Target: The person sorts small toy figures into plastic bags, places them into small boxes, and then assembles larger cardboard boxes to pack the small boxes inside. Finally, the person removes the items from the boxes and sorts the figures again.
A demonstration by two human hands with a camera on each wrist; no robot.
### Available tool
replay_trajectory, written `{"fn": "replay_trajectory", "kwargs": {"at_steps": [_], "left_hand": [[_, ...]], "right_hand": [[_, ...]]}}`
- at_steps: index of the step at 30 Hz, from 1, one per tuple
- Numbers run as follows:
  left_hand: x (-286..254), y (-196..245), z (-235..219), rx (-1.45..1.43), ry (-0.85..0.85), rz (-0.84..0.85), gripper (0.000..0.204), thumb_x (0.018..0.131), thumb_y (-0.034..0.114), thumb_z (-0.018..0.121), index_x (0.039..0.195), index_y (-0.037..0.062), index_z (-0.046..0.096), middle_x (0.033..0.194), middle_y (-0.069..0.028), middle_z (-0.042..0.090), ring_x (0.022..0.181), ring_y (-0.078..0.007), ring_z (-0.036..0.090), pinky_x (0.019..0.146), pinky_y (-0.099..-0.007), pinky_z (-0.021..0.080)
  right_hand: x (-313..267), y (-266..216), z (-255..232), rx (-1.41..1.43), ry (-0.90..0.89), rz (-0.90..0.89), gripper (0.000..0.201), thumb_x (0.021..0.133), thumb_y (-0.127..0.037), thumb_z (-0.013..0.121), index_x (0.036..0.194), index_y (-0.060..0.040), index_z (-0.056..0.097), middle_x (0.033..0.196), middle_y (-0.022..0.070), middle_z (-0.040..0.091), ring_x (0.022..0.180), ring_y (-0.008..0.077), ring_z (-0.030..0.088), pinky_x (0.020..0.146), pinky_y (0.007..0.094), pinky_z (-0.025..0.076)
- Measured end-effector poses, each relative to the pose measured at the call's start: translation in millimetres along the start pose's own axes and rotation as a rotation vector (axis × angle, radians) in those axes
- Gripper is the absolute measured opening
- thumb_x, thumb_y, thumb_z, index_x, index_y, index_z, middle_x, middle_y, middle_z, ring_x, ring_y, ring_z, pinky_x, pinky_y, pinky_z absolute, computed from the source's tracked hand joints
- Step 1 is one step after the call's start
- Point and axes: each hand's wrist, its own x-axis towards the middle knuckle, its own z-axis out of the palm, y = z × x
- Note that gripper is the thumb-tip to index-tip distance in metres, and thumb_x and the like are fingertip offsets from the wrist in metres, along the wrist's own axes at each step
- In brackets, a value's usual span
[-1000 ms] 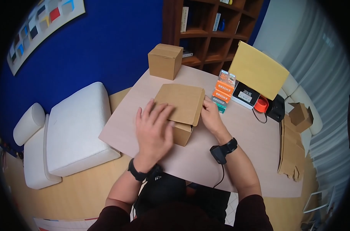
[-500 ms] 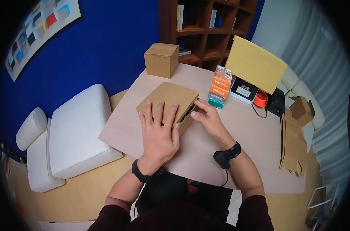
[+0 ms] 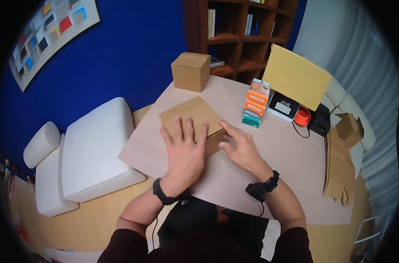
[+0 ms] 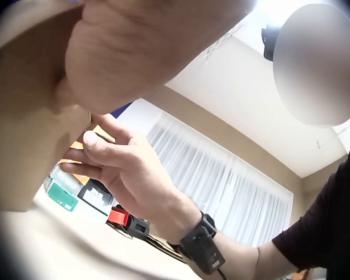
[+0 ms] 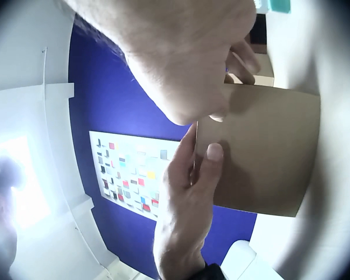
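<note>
A brown cardboard box point(image 3: 189, 115) stands on the table with its lid flap lying down over the top. The left hand point(image 3: 184, 158) rests on the lid with fingers spread; its thumb lies against the near side of the box point(image 5: 256, 157) in the right wrist view. At the box's right corner, the right hand point(image 3: 244, 151) touches the lid edge with extended fingers, its thumb held apart from them. In the left wrist view the right hand point(image 4: 134, 169) shows with fingers at the box's edge.
A second closed cardboard box point(image 3: 190, 73) stands at the table's far left corner. Stacked brick packs point(image 3: 255, 105), a black-and-white box point(image 3: 282, 106), a yellow panel point(image 3: 296, 76) and a red item point(image 3: 302, 117) stand at the back right. Flattened cardboard point(image 3: 339, 168) lies along the right edge.
The lid flap has come down onto the box, and the box has turned. The left hand has flattened onto the lid; the right hand's fingers have straightened at the corner.
</note>
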Motion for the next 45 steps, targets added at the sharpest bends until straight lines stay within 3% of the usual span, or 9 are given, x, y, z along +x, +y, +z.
{"fn": "replay_trajectory", "kwargs": {"at_steps": [5, 11, 20, 26, 35, 38, 39, 41, 45], "left_hand": [[33.5, -41.1, 27.5, 0.040, -0.103, 0.115, 0.067, 0.093, 0.013, 0.064, 0.159, 0.0195, 0.049, 0.158, -0.0285, 0.048, 0.148, -0.0470, 0.046, 0.120, -0.0770, 0.023], [103.6, -136.3, 58.0, 0.130, -0.284, 0.187, 0.080, 0.096, 0.000, 0.058, 0.168, 0.0287, 0.035, 0.172, -0.0069, 0.038, 0.157, -0.0340, 0.040, 0.121, -0.0712, 0.034], [147.0, -195.3, 88.8, -0.094, -0.382, 0.172, 0.086, 0.098, -0.010, 0.053, 0.166, 0.0396, 0.037, 0.176, -0.0018, 0.032, 0.163, -0.0306, 0.028, 0.131, -0.0675, 0.017], [158.0, -197.9, 84.0, -0.080, -0.407, 0.159, 0.088, 0.096, -0.013, 0.056, 0.165, 0.0391, 0.039, 0.176, -0.0031, 0.031, 0.164, -0.0315, 0.023, 0.131, -0.0696, 0.015], [162.8, -191.8, 84.9, -0.129, -0.358, 0.118, 0.096, 0.078, -0.019, 0.052, 0.161, 0.0297, 0.047, 0.171, -0.0077, 0.039, 0.162, -0.0331, 0.027, 0.129, -0.0694, 0.020], [158.2, -186.2, 85.3, -0.211, -0.200, 0.115, 0.093, 0.073, -0.018, 0.053, 0.157, 0.0224, 0.053, 0.166, -0.0117, 0.045, 0.159, -0.0351, 0.033, 0.129, -0.0654, 0.024], [157.2, -180.6, 89.5, -0.269, -0.073, 0.133, 0.089, 0.072, -0.017, 0.053, 0.154, 0.0186, 0.056, 0.163, -0.0141, 0.050, 0.157, -0.0364, 0.037, 0.129, -0.0624, 0.026], [146.4, -157.8, 91.0, -0.385, 0.132, 0.143, 0.079, 0.072, -0.018, 0.053, 0.144, 0.0124, 0.063, 0.149, -0.0179, 0.062, 0.147, -0.0390, 0.050, 0.124, -0.0479, 0.040], [96.2, -80.2, 73.7, -0.623, 0.136, 0.070, 0.072, 0.081, -0.021, 0.051, 0.144, 0.0105, 0.064, 0.148, -0.0184, 0.064, 0.145, -0.0368, 0.055, 0.117, -0.0436, 0.048]], "right_hand": [[-28.4, 28.8, -34.2, -0.074, 0.027, 0.126, 0.068, 0.087, -0.004, 0.077, 0.152, -0.0068, 0.057, 0.138, 0.0239, 0.069, 0.117, 0.0375, 0.073, 0.102, 0.0438, 0.057], [-92.4, 82.3, -131.7, -0.391, 0.174, 0.343, 0.059, 0.086, -0.004, 0.076, 0.144, -0.0025, 0.063, 0.138, 0.0252, 0.069, 0.127, 0.0385, 0.067, 0.110, 0.0451, 0.052], [-246.8, 163.0, -334.0, -1.005, 0.490, 0.949, 0.070, 0.094, -0.034, 0.074, 0.154, -0.0039, 0.054, 0.154, 0.0314, 0.054, 0.139, 0.0473, 0.056, 0.116, 0.0520, 0.046], [-355.4, 201.3, -384.5, -1.212, 0.513, 1.345, 0.088, 0.097, -0.063, 0.064, 0.165, -0.0134, 0.038, 0.165, 0.0294, 0.041, 0.148, 0.0536, 0.042, 0.119, 0.0651, 0.036], [-375.4, 174.3, -398.7, -1.059, 0.598, 1.517, 0.090, 0.096, -0.068, 0.061, 0.162, -0.0107, 0.039, 0.158, 0.0293, 0.050, 0.144, 0.0511, 0.048, 0.118, 0.0619, 0.039], [-396.6, 184.1, -416.6, -0.996, 0.643, 1.440, 0.085, 0.094, -0.065, 0.068, 0.154, -0.0072, 0.050, 0.146, 0.0296, 0.062, 0.135, 0.0443, 0.061, 0.112, 0.0545, 0.048], [-478.5, 240.1, -459.7, -0.998, 0.651, 1.456, 0.085, 0.094, -0.065, 0.068, 0.154, -0.0072, 0.050, 0.146, 0.0296, 0.062, 0.135, 0.0443, 0.061, 0.112, 0.0545, 0.048], [-492.7, 289.5, -485.1, -0.721, 0.468, 1.112, 0.073, 0.089, -0.058, 0.077, 0.138, -0.0050, 0.065, 0.130, 0.0282, 0.072, 0.122, 0.0416, 0.070, 0.102, 0.0485, 0.055], [-424.5, 186.2, -441.9, -0.859, 0.503, 1.341, 0.058, 0.083, -0.051, 0.085, 0.118, -0.0053, 0.077, 0.118, 0.0237, 0.078, 0.109, 0.0379, 0.076, 0.091, 0.0485, 0.059]]}}
